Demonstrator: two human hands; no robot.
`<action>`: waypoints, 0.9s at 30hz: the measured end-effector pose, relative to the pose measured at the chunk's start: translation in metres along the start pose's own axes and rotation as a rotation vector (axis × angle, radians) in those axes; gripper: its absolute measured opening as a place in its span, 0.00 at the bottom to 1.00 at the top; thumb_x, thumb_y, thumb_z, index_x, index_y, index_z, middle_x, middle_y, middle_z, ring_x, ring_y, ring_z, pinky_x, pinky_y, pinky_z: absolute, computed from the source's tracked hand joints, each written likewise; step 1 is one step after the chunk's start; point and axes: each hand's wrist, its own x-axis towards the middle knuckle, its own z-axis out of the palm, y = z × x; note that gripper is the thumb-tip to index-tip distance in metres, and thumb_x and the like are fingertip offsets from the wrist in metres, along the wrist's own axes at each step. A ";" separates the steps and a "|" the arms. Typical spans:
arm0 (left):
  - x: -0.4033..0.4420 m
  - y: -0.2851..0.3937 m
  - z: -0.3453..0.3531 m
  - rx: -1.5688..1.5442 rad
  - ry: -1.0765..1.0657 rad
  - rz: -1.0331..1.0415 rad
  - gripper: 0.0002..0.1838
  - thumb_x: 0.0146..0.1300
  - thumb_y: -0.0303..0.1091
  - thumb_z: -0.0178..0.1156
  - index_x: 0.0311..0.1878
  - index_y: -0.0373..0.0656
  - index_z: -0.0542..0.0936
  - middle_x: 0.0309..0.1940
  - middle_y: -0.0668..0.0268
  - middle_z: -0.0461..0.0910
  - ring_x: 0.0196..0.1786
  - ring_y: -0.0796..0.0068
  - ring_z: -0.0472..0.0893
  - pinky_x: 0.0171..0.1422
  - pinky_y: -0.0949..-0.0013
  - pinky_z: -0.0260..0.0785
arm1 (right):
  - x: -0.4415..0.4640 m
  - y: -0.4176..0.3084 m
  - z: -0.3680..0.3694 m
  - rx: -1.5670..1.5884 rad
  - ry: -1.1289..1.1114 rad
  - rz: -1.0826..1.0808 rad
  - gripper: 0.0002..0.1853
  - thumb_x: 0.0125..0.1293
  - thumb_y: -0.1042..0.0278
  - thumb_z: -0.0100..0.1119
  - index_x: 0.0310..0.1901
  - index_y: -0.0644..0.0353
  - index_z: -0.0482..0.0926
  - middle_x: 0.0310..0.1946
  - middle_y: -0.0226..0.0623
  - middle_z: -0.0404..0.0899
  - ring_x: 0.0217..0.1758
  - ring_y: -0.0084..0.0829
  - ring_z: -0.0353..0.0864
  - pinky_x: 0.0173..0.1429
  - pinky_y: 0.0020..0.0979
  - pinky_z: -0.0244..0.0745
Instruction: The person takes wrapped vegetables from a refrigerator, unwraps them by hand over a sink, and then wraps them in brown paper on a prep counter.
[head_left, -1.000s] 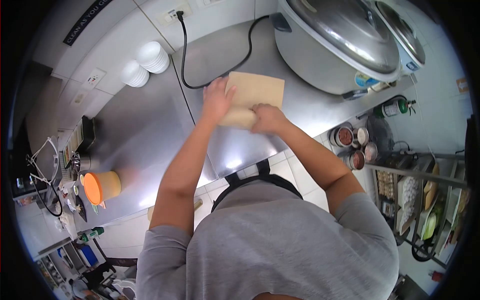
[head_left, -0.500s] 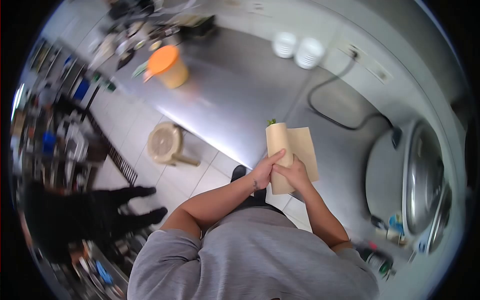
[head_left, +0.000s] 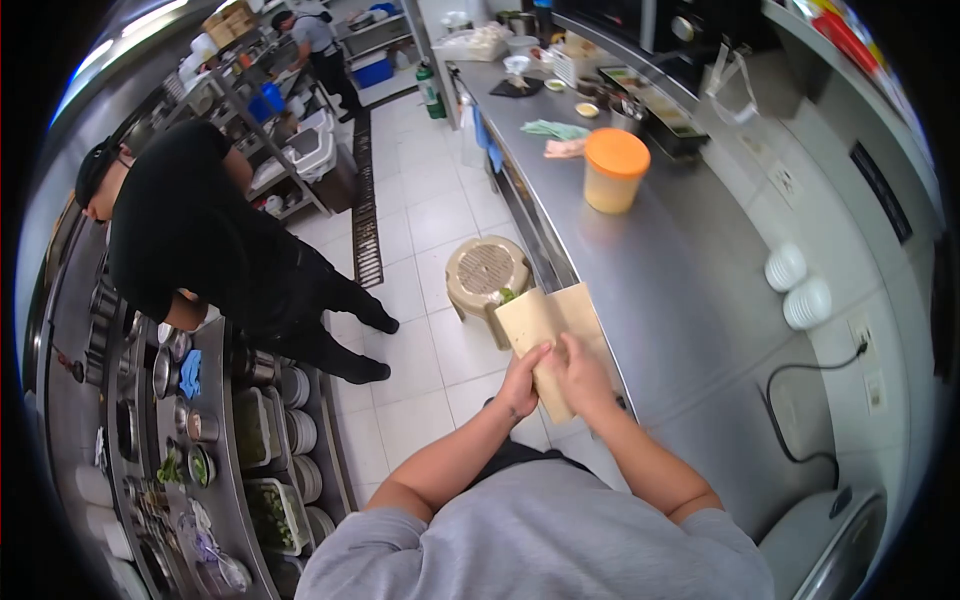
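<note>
A loose roll of brown paper [head_left: 534,328] is up in front of my body, with a flap of the sheet hanging out to its right. Green leaves [head_left: 507,295] poke from its top end; whatever else lies inside is hidden. My left hand [head_left: 522,382] wraps round the roll's lower left side, thumb across the front. On the right side, my right hand [head_left: 582,378] is closed against the paper, its fingers partly hidden. Both hands are beside the steel counter's near edge.
The steel counter [head_left: 690,310] runs along my right, bearing an orange-lidded tub [head_left: 616,172] and stacked white bowls [head_left: 785,266]. A beige plastic stool [head_left: 487,270] stands on the tiles ahead. At left, a person in black [head_left: 210,230] leans over shelving; another person [head_left: 318,55] works farther back.
My view has swung left, bringing the aisle and the person in black into fuller sight. The paper roll, still in both hands, now shows over the floor and counter edge, tilted more to the left.
</note>
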 end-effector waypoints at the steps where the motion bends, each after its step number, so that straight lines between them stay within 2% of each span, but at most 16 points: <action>1: 0.007 0.009 -0.016 0.030 0.015 0.081 0.27 0.69 0.46 0.56 0.66 0.45 0.64 0.58 0.63 0.74 0.59 0.66 0.76 0.64 0.60 0.69 | 0.012 -0.011 0.018 0.002 -0.032 -0.074 0.48 0.57 0.39 0.64 0.67 0.71 0.59 0.60 0.61 0.70 0.60 0.55 0.74 0.61 0.43 0.70; 4: 0.003 0.070 -0.051 -0.176 -0.075 0.085 0.31 0.72 0.53 0.47 0.69 0.43 0.62 0.64 0.59 0.70 0.66 0.63 0.71 0.71 0.59 0.61 | 0.048 -0.064 0.052 0.140 -0.157 0.038 0.53 0.50 0.38 0.70 0.67 0.71 0.58 0.58 0.60 0.71 0.60 0.52 0.75 0.62 0.41 0.71; 5: -0.002 0.090 -0.057 -0.071 -0.026 0.085 0.35 0.71 0.61 0.43 0.71 0.44 0.60 0.66 0.60 0.68 0.69 0.65 0.67 0.74 0.59 0.57 | 0.065 -0.074 0.065 0.231 -0.205 0.114 0.54 0.48 0.42 0.74 0.67 0.71 0.58 0.56 0.58 0.74 0.59 0.48 0.77 0.62 0.37 0.72; 8: 0.004 0.141 -0.110 -0.013 0.065 0.106 0.37 0.69 0.63 0.45 0.70 0.44 0.61 0.66 0.60 0.69 0.68 0.64 0.68 0.73 0.58 0.58 | 0.111 -0.104 0.114 0.447 -0.355 0.011 0.51 0.49 0.48 0.74 0.66 0.73 0.58 0.54 0.55 0.76 0.57 0.42 0.79 0.60 0.34 0.73; 9: 0.004 0.161 -0.129 -0.054 0.053 0.090 0.38 0.67 0.64 0.48 0.69 0.43 0.62 0.65 0.59 0.69 0.67 0.62 0.69 0.72 0.57 0.59 | 0.124 -0.126 0.123 0.454 -0.369 -0.018 0.50 0.46 0.43 0.75 0.63 0.69 0.64 0.51 0.54 0.79 0.55 0.43 0.80 0.58 0.36 0.74; 12: -0.004 0.234 -0.143 -0.036 0.034 0.118 0.38 0.67 0.62 0.50 0.69 0.43 0.61 0.64 0.57 0.70 0.66 0.61 0.70 0.71 0.55 0.61 | 0.163 -0.178 0.143 0.631 -0.397 -0.075 0.48 0.48 0.44 0.74 0.63 0.69 0.64 0.51 0.52 0.79 0.54 0.41 0.81 0.56 0.34 0.75; 13: 0.003 0.252 -0.153 -0.045 -0.005 0.128 0.39 0.66 0.61 0.52 0.69 0.41 0.61 0.64 0.56 0.69 0.66 0.59 0.70 0.71 0.54 0.62 | 0.174 -0.197 0.141 0.693 -0.392 -0.061 0.47 0.50 0.45 0.73 0.64 0.69 0.64 0.50 0.49 0.79 0.52 0.36 0.81 0.55 0.32 0.76; 16: 0.023 0.295 -0.160 -0.047 -0.038 0.111 0.40 0.65 0.61 0.55 0.69 0.40 0.61 0.64 0.54 0.69 0.66 0.58 0.70 0.71 0.54 0.62 | 0.213 -0.210 0.166 0.888 -0.375 -0.002 0.43 0.52 0.49 0.74 0.62 0.70 0.67 0.49 0.47 0.80 0.50 0.32 0.81 0.53 0.29 0.77; 19: 0.064 0.307 -0.183 -0.091 -0.091 -0.025 0.41 0.63 0.60 0.58 0.69 0.41 0.61 0.64 0.53 0.69 0.66 0.56 0.70 0.72 0.53 0.61 | 0.249 -0.210 0.159 1.023 -0.507 0.137 0.37 0.54 0.53 0.73 0.59 0.69 0.70 0.48 0.44 0.80 0.48 0.28 0.81 0.51 0.28 0.77; 21: 0.095 0.314 -0.190 -0.069 -0.101 -0.079 0.40 0.62 0.57 0.60 0.69 0.40 0.62 0.63 0.53 0.70 0.65 0.57 0.71 0.71 0.53 0.63 | 0.276 -0.201 0.164 1.096 -0.475 0.264 0.35 0.52 0.55 0.74 0.57 0.67 0.73 0.46 0.43 0.81 0.47 0.27 0.82 0.48 0.29 0.78; 25: 0.173 0.360 -0.177 -0.049 -0.167 -0.129 0.34 0.61 0.46 0.64 0.65 0.38 0.65 0.59 0.55 0.73 0.61 0.60 0.75 0.67 0.55 0.67 | 0.351 -0.188 0.170 0.690 -0.252 0.151 0.39 0.48 0.52 0.77 0.57 0.67 0.72 0.45 0.44 0.82 0.47 0.30 0.82 0.50 0.32 0.78; 27: 0.208 0.392 -0.176 0.041 -0.115 -0.036 0.30 0.60 0.41 0.64 0.62 0.37 0.68 0.54 0.57 0.76 0.56 0.63 0.78 0.63 0.58 0.71 | 0.387 -0.210 0.152 0.495 -0.144 0.120 0.43 0.46 0.51 0.78 0.59 0.68 0.70 0.47 0.45 0.81 0.49 0.32 0.81 0.52 0.33 0.77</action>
